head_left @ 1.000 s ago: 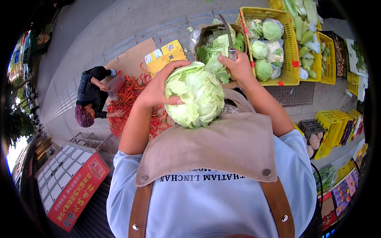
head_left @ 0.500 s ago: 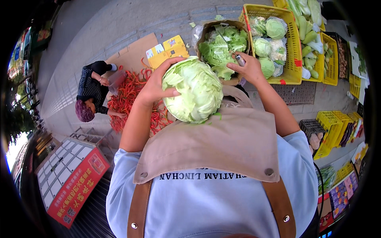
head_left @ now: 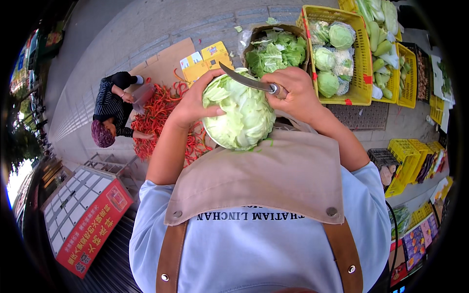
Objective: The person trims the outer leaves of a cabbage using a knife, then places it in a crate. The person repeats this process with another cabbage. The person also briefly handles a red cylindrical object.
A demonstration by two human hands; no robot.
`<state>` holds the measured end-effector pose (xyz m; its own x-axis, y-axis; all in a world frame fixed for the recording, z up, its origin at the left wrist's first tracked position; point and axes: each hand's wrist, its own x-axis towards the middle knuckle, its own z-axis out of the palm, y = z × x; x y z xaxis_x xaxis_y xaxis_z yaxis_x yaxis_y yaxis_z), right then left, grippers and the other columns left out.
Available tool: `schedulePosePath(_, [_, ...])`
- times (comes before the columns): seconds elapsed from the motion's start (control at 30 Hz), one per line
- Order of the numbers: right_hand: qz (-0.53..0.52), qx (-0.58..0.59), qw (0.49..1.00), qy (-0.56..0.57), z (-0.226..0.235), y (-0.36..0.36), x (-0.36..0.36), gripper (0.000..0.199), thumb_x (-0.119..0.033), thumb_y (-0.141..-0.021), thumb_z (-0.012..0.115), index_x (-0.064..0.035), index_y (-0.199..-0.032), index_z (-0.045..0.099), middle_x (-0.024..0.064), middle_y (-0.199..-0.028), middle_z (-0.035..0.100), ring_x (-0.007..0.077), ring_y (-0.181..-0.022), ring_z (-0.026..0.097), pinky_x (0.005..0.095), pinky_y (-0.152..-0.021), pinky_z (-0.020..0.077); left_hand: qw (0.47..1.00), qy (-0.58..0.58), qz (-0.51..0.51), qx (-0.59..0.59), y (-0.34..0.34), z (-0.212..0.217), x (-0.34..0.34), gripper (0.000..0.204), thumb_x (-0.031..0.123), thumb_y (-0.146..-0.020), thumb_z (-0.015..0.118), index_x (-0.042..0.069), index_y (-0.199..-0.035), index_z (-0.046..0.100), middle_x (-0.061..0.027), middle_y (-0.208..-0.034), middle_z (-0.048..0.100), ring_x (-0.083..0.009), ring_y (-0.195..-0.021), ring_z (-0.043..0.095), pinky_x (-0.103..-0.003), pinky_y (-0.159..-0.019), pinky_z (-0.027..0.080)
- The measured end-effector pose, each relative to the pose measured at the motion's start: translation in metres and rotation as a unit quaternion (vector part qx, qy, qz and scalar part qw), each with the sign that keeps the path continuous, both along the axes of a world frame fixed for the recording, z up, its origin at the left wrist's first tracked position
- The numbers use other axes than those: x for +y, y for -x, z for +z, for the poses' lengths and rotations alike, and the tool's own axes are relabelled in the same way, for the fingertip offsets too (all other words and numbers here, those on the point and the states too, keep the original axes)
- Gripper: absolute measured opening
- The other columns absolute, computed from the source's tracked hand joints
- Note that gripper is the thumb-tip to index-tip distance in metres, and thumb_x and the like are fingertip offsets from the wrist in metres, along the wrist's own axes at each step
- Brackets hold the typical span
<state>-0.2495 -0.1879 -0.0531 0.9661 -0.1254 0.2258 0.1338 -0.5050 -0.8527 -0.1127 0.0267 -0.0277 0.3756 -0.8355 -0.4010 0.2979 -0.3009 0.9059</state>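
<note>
A pale green cabbage [head_left: 239,115] rests against the front of my beige apron [head_left: 264,176]. My left hand [head_left: 198,100] grips it from the left side, thumb across its leaves. In my right hand [head_left: 295,93] is a knife [head_left: 247,80] with a curved blade and a wooden handle. The blade points left across the far top of the cabbage, its tip near my left fingers. Whether the edge touches the leaves I cannot tell. Just beyond stands a bin [head_left: 309,64] full of loose green cabbage leaves [head_left: 276,52].
A yellow crate [head_left: 361,93] with cabbages and cauliflowers stands right of the bin. More vegetable crates [head_left: 406,78] line the right side. At the left a crouching person [head_left: 110,110] handles red chillies [head_left: 156,117] spread on cardboard [head_left: 166,61]. A red-fronted white box [head_left: 90,219] stands lower left.
My right hand has come left from over the leaf bin to the cabbage, and the knife blade now lies across its top. The left hand keeps its hold.
</note>
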Motion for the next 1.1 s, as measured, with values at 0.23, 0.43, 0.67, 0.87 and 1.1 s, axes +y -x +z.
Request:
schedulePosePath(0.23, [-0.14, 0.028, 0.986, -0.091, -0.027, 0.0, 0.0, 0.012, -0.007, -0.067, 0.062, -0.0053, -0.079, 0.059, 0.0064, -0.064, 0.056, 0.0202, -0.054, 0.051, 0.0303, -0.052, 0.0414, 0.998, 0.011, 0.028, 0.057, 0.002, 0.0, 0.002, 0.082, 0.025, -0.055, 0.077, 0.001, -0.124, 0.04, -0.0085, -0.118, 0.048, -0.0171, -0.109, 0.046, -0.03, -0.094, 0.035])
schedulePosePath(0.43, [-0.303, 0.215, 0.737, -0.565, -0.059, 0.014, -0.011, 0.018, -0.009, -0.076, 0.059, -0.0049, -0.092, 0.054, 0.0021, -0.071, 0.055, 0.0124, -0.053, 0.05, 0.0241, -0.047, 0.043, 0.999, 0.037, 0.0, -0.02, 0.002, -0.014, 0.005, 0.09, 0.039, -0.053, 0.075, -0.002, -0.124, 0.039, -0.0107, -0.12, 0.049, -0.0192, -0.112, 0.046, -0.031, -0.096, 0.033])
schedulePosePath(0.67, [-0.329, 0.197, 0.826, -0.413, -0.067, 0.012, -0.057, 0.024, -0.022, -0.077, 0.066, -0.0037, -0.091, 0.058, 0.0023, -0.067, 0.053, 0.0112, -0.052, 0.047, 0.0237, -0.048, 0.0408, 0.999, -0.001, 0.018, 0.031, 0.005, -0.005, 0.007, 0.087, 0.042, -0.056, 0.071, -0.002, -0.125, 0.041, -0.0128, -0.124, 0.047, -0.0207, -0.115, 0.045, -0.032, -0.097, 0.032])
schedulePosePath(0.87, [-0.12, 0.211, 0.945, -0.22, -0.038, 0.011, -0.018, 0.027, -0.029, -0.077, 0.068, -0.0034, -0.085, 0.061, 0.0, -0.07, 0.056, 0.0083, -0.064, 0.049, 0.0243, -0.061, 0.0417, 0.995, 0.019, 0.012, 0.101, 0.001, -0.014, 0.008, 0.074, 0.04, -0.069, 0.063, 0.001, -0.127, 0.04, -0.0124, -0.122, 0.048, -0.0215, -0.114, 0.045, -0.033, -0.096, 0.033])
schedulePosePath(1.1, [-0.066, 0.377, 0.805, -0.454, -0.034, 0.037, 0.011, 0.043, -0.035, -0.08, 0.065, -0.0023, -0.106, 0.055, -0.0016, -0.075, 0.053, 0.0037, -0.059, 0.043, 0.0204, -0.049, 0.0358, 0.974, -0.095, 0.056, 0.197, 0.005, -0.05, -0.002, 0.065, 0.037, -0.08, 0.057, -0.002, -0.128, 0.037, -0.0155, -0.122, 0.048, -0.0226, -0.114, 0.046, -0.033, -0.095, 0.037])
